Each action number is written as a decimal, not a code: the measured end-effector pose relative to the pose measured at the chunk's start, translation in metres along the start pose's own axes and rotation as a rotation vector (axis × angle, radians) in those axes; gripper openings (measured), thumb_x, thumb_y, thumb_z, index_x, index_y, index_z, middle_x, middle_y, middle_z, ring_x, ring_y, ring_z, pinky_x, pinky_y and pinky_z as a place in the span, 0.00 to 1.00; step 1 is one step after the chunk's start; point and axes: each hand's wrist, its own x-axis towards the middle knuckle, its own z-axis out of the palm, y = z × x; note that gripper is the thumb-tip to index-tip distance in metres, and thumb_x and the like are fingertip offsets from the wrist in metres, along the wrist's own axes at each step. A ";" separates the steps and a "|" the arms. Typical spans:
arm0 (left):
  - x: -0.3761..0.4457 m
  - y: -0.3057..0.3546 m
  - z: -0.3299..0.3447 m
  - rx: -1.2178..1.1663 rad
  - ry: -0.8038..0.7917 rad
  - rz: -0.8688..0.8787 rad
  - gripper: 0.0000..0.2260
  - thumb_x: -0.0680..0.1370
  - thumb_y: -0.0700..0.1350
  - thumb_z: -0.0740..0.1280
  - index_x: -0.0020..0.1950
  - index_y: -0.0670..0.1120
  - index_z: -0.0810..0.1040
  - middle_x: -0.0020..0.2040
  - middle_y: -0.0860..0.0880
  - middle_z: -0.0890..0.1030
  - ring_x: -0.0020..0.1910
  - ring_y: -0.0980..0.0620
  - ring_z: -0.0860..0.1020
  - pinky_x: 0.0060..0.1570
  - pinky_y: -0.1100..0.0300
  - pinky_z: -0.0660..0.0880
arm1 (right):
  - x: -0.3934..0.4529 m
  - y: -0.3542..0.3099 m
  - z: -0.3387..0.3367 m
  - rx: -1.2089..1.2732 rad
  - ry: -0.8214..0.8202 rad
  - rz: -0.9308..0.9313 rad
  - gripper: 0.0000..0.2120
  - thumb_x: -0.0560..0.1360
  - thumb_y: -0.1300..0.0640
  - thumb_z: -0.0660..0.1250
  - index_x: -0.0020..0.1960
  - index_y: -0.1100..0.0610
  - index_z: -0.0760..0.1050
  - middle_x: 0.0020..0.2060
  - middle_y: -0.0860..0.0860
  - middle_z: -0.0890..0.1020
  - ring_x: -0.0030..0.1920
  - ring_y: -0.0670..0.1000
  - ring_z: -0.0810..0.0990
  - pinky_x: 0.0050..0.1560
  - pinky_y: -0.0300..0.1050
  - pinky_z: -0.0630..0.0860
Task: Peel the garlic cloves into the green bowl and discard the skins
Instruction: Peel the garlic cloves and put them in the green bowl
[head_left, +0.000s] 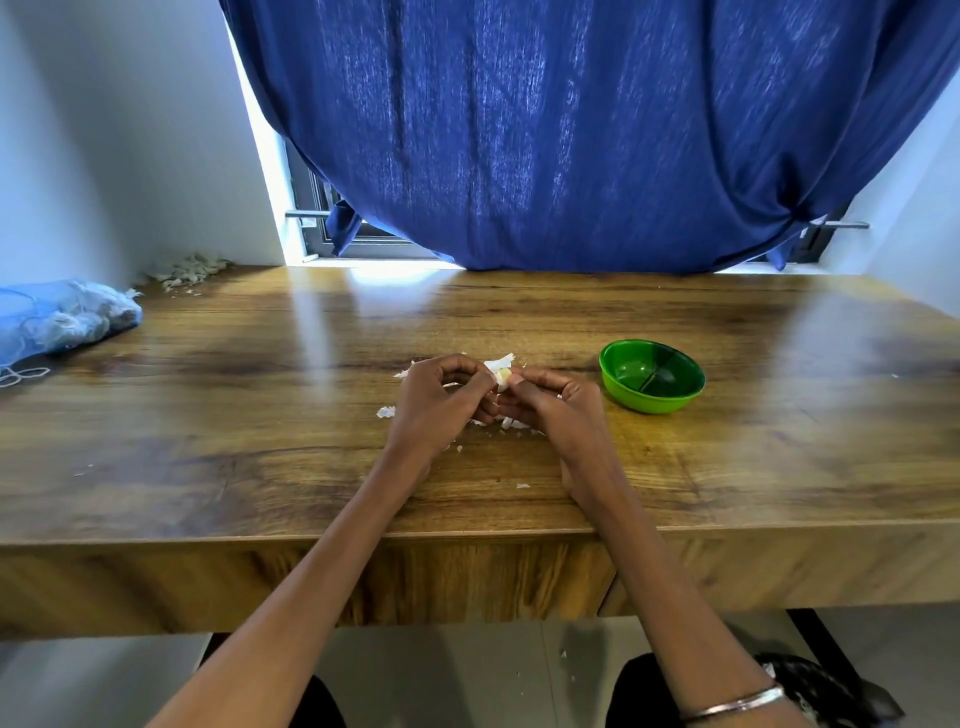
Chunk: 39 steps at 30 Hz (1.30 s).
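A pale garlic clove sits pinched between the fingertips of both hands, held just above the wooden tabletop, with a white flake of skin sticking up from it. More papery white skins lie scattered on the wood beneath and around it. The small round green bowl stands upright nearby to the right, apart from the clove.

Table: wood grain, glossy, smooth. Bowl: green plastic, shiny. Curtain: blue woven cloth, matt. Bangle: polished metal. Garlic skins: papery, white.
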 end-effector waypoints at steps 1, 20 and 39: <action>0.000 0.000 0.000 0.009 0.003 0.007 0.05 0.77 0.38 0.71 0.42 0.41 0.84 0.33 0.46 0.84 0.33 0.47 0.83 0.40 0.53 0.83 | 0.000 0.000 0.000 0.004 0.004 0.000 0.06 0.77 0.67 0.71 0.52 0.68 0.82 0.44 0.63 0.86 0.47 0.59 0.87 0.50 0.47 0.84; -0.002 -0.001 0.000 0.040 -0.016 0.069 0.10 0.80 0.50 0.71 0.47 0.44 0.86 0.38 0.46 0.87 0.34 0.42 0.86 0.42 0.44 0.84 | 0.000 0.003 -0.001 -0.087 0.053 -0.116 0.07 0.76 0.65 0.73 0.54 0.64 0.84 0.46 0.57 0.87 0.45 0.52 0.88 0.50 0.45 0.84; 0.001 -0.007 -0.002 0.126 0.143 0.135 0.03 0.74 0.40 0.77 0.43 0.48 0.86 0.39 0.50 0.87 0.32 0.48 0.86 0.33 0.45 0.83 | -0.002 0.003 0.001 -0.107 0.124 -0.135 0.06 0.76 0.62 0.74 0.52 0.62 0.84 0.41 0.55 0.88 0.43 0.52 0.88 0.48 0.46 0.84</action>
